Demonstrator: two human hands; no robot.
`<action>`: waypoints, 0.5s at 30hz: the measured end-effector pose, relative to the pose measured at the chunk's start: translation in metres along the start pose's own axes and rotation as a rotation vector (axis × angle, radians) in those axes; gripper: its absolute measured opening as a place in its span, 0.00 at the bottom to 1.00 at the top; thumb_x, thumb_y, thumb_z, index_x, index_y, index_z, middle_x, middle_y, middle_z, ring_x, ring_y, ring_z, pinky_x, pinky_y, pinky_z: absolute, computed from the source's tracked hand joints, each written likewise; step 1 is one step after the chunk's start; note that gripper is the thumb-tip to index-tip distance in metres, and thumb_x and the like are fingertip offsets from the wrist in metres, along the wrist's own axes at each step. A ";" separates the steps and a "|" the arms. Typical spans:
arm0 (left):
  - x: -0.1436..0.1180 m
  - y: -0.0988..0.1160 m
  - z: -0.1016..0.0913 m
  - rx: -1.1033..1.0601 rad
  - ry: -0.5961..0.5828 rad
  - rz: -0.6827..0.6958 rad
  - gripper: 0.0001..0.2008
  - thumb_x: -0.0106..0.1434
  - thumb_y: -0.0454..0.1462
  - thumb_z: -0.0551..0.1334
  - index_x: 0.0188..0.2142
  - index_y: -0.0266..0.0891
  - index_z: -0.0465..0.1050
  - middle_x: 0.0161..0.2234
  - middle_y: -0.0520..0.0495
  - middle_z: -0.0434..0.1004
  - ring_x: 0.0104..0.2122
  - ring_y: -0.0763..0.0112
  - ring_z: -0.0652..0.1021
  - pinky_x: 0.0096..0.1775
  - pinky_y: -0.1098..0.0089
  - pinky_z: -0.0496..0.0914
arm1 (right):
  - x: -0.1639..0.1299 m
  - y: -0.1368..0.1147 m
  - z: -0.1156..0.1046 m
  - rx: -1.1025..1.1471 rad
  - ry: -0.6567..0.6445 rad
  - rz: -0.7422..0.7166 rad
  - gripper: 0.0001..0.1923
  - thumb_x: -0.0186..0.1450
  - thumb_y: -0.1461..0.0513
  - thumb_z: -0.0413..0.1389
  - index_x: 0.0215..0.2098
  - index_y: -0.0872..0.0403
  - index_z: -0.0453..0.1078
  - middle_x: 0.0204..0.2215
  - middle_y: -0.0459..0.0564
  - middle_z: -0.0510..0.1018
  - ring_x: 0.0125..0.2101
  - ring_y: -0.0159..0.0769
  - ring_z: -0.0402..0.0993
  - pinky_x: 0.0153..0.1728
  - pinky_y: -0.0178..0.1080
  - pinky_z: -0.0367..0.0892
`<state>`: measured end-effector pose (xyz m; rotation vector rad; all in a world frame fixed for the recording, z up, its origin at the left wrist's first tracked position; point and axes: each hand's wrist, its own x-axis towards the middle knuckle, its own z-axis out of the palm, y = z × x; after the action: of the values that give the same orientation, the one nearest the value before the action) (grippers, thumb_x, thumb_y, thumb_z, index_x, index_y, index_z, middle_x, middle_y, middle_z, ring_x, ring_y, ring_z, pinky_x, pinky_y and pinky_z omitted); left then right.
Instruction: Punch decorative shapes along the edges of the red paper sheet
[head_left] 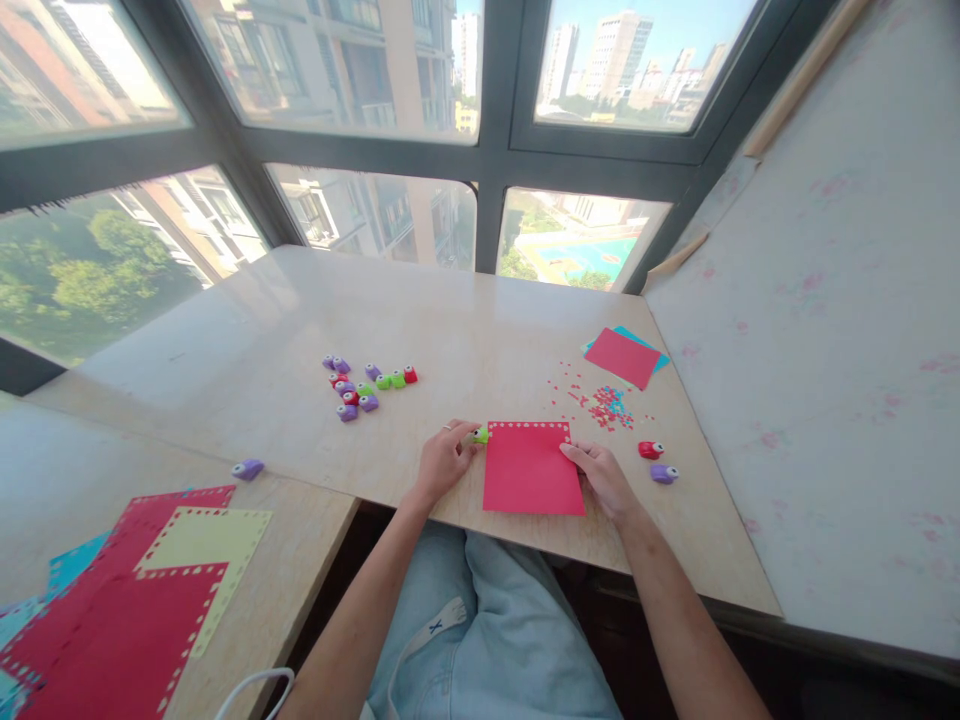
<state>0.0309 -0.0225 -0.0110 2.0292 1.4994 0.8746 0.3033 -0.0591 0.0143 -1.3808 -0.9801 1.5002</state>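
Red sheet (532, 470): top edge punched, other three edges plain.
Left hand (444, 462) pinching green punch (481, 435) at corner; right hand (604, 475) flat, steadying.

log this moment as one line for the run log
left hand: on green punch at red sheet top-left corner | right hand: flat on sheet's right edge | nearby: red punch, purple punch

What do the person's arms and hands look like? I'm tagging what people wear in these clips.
Both forearms are bare, with no sleeves or gloves in view. The left hand wears a thin, light-coloured ring on one of its fingers. The right hand shows no ring, watch or bracelet. No markings are visible on either arm.
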 end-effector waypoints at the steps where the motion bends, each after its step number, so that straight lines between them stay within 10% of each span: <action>1: 0.000 0.000 0.000 -0.002 -0.002 0.003 0.14 0.63 0.33 0.60 0.48 0.44 0.74 0.41 0.51 0.78 0.28 0.75 0.73 0.34 0.72 0.65 | 0.000 -0.001 0.000 -0.003 0.005 -0.001 0.18 0.56 0.48 0.64 0.30 0.54 0.73 0.28 0.49 0.79 0.27 0.38 0.74 0.28 0.36 0.68; 15: -0.002 0.005 -0.003 -0.022 -0.031 0.010 0.10 0.62 0.37 0.64 0.44 0.44 0.75 0.40 0.50 0.77 0.26 0.76 0.72 0.33 0.72 0.65 | 0.003 -0.004 0.002 -0.104 -0.017 0.025 0.19 0.57 0.47 0.62 0.27 0.55 0.70 0.23 0.46 0.76 0.22 0.35 0.70 0.22 0.34 0.63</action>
<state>0.0318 -0.0255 -0.0059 2.0269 1.4578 0.8558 0.3012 -0.0549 0.0175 -1.4600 -1.0680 1.4996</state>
